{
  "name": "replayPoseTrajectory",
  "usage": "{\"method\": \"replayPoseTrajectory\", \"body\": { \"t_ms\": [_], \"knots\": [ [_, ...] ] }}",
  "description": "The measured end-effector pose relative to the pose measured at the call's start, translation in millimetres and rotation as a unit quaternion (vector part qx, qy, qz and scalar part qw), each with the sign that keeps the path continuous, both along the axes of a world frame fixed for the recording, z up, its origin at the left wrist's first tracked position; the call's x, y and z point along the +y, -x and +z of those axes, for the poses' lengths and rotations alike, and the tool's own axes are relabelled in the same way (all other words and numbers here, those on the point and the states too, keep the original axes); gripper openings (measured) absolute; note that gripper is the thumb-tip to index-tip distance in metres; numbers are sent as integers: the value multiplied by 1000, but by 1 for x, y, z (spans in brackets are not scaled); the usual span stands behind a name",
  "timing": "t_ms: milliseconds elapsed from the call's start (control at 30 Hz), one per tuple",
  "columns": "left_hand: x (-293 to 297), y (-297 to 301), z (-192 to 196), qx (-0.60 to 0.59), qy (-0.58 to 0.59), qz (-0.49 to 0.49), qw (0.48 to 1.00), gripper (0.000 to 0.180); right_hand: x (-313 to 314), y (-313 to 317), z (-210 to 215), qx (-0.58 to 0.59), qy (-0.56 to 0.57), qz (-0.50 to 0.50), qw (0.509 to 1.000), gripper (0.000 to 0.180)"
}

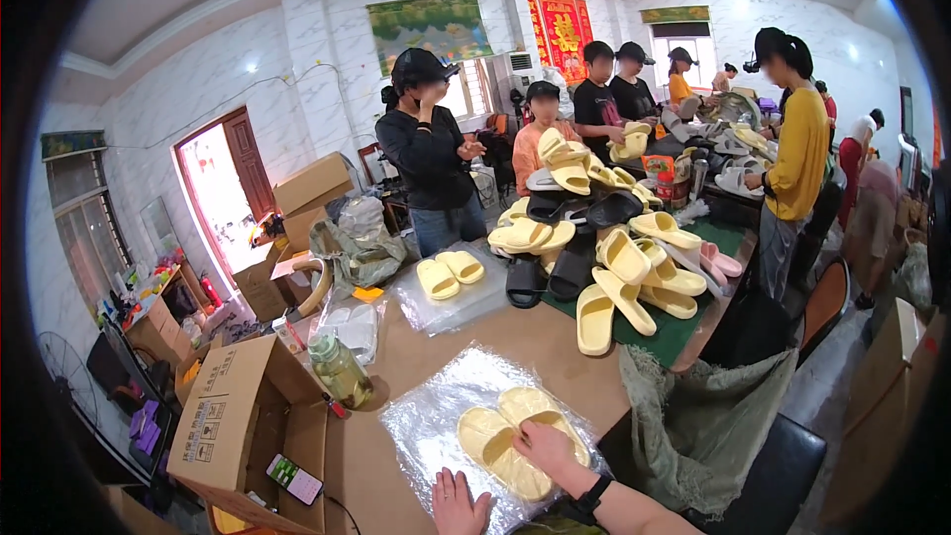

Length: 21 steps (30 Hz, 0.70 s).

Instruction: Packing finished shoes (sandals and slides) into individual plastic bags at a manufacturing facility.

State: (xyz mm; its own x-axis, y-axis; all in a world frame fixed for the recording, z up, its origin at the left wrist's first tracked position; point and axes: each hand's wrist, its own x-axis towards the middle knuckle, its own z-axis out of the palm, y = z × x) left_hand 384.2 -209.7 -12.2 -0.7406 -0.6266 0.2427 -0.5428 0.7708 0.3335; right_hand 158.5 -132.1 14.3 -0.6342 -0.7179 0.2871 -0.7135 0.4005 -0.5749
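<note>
Head view: the right hand (543,446) lies flat over a pair of pale yellow slides (515,431), fingers spread on the inner edges where the two meet; its grip presses down and is not closed round anything. The left hand (458,505) rests just to its left and nearer the body, palm down with the fingers open on the clear plastic bag (416,426) that lies spread beneath the pair. The step in hand looks like squaring the pair together on the bag before wrapping. The next move would call for keeping the two slides tight side by side with one hand while the other lifts a free edge of the film.

The slides lie sole-down and touching. Their long axes run diagonally, from close under the right hand up and away to its left. I cannot tell which end is the toe.

Beyond the left hand stand a green-tinted bottle (341,371) and an open cardboard box (238,406). Further up the worktop (495,332) another bagged pair (450,273) lies well apart.
</note>
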Motion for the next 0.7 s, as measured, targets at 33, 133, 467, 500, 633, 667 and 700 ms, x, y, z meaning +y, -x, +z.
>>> {"method": "replayPoseTrajectory", "body": {
  "t_ms": [33,133,467,500,633,667,700],
  "knots": [
    [1,-2,0,-3,2,-1,1000,74,1,-1,-1,-8,24,4,1000,30],
    [2,-8,-1,7,8,-4,1000,74,9,-6,5,-49,73,2,996,30],
    [-10,8,1,-6,-57,0,998,82,83,50,-1,-398,586,-54,704,24],
    [-13,2,6,-10,-44,9,999,81,91,58,6,-365,635,-32,680,28],
    [-11,-12,24,-11,-13,20,1000,79,141,112,-137,-471,712,-113,508,35],
    [-15,-9,18,-11,-12,23,1000,80,182,113,-225,-496,721,-124,468,35],
    [-12,4,6,-11,-19,11,1000,81,245,133,-293,-500,734,-144,435,36]
  ]
}}
